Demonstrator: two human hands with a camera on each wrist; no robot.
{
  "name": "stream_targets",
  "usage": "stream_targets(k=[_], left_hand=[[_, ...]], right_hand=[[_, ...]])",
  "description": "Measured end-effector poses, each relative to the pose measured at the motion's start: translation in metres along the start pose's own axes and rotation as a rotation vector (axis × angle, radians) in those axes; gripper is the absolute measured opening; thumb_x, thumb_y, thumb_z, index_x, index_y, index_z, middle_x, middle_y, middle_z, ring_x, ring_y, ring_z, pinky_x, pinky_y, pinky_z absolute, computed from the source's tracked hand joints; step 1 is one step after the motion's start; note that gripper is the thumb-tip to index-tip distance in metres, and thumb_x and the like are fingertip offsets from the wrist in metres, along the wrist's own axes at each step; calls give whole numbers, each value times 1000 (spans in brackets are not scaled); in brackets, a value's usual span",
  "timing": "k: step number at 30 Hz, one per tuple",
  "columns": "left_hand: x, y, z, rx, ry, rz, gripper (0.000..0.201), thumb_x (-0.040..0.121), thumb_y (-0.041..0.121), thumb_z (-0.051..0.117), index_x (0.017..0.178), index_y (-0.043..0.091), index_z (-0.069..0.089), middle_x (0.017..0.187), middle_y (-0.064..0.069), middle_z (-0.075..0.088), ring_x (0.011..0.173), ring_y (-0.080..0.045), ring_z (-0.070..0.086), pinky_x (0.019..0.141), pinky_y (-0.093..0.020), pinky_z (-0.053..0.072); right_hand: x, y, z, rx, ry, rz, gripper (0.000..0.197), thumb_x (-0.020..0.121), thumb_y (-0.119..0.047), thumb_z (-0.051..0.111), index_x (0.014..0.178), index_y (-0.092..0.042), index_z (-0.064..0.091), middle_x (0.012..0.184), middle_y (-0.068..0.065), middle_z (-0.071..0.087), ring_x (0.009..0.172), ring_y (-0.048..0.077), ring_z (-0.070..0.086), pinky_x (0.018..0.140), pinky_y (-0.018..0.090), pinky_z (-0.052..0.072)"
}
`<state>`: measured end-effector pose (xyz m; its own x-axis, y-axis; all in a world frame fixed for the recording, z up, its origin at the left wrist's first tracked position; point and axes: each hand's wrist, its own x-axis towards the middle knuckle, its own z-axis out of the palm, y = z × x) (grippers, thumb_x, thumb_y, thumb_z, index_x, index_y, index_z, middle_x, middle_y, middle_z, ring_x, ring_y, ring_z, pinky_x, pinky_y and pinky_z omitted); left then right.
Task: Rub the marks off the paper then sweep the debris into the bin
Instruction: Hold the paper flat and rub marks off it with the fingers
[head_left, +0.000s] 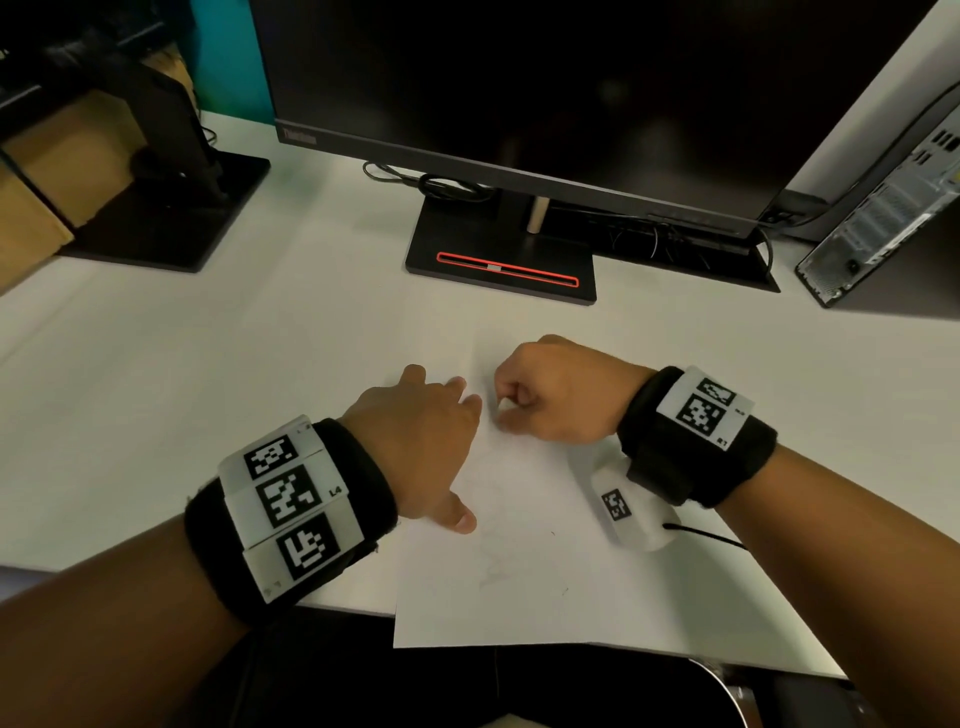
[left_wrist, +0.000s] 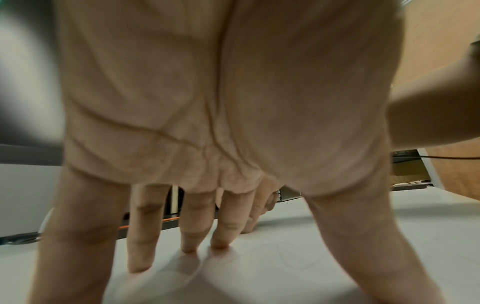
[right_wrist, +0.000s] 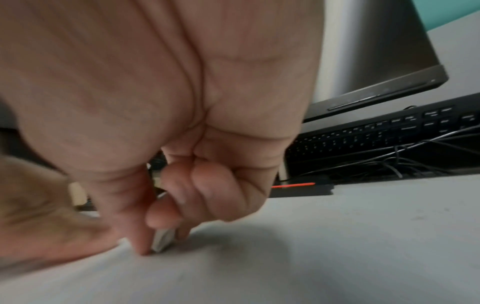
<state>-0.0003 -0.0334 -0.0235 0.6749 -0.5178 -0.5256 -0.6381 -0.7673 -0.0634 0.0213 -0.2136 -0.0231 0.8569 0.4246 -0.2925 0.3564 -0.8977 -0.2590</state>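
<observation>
Paper (head_left: 524, 561) overhangs desk (head_left: 156, 389) edge — eraser (right_wrist: 161, 240), seemingly, pinched.

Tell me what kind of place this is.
Most likely an office desk or computer workstation. A dark monitor stands on a white desk, a desktop computer tower sits at the right, and a black keyboard lies under the screen.

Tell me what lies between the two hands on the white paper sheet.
Only bare white paper sheet separates the flat left hand from the right hand pinching a small white eraser; the head view shows it.
</observation>
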Motion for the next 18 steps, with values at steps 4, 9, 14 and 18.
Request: stream_targets(k=[4, 9, 14, 18], left_hand=[[0, 1, 0, 1, -5, -9, 104, 77, 72, 66, 152, 13, 23, 159, -1, 26, 132, -29, 33, 75, -38, 44], [-1, 1, 0, 3, -11, -24, 99, 77, 72, 65, 147, 13, 28, 159, 1, 26, 131, -28, 32, 69, -36, 41], [-3, 0, -1, 9, -11, -17, 99, 77, 73, 65, 146, 12, 28, 151, 3, 33, 127, -27, 34, 66, -35, 39], [-3, -1, 0, 8, -3, -19, 92, 76, 74, 65, 140, 15, 33, 142, 4, 38, 121, -25, 35, 65, -35, 40]], right_hand=[[5, 13, -10, -14, 50, 92, 26, 89, -27, 65, 70, -10, 58, 67, 2, 55, 65, 20, 50, 57, 28, 40], [1, -3, 0, 10, 3, -26, 25, 91, -24, 63, 75, -4, 63, 65, 9, 59, 57, 17, 46, 55, 27, 39], [10, 3, -7, -23, 61, 30, 27, 89, -24, 64, 71, -3, 59, 62, 6, 52, 59, 20, 47, 57, 29, 41], [7, -7, 0, 8, -10, -52, 28, 90, -24, 62, 71, -4, 60, 60, 4, 52, 54, 16, 44, 56, 30, 42]])
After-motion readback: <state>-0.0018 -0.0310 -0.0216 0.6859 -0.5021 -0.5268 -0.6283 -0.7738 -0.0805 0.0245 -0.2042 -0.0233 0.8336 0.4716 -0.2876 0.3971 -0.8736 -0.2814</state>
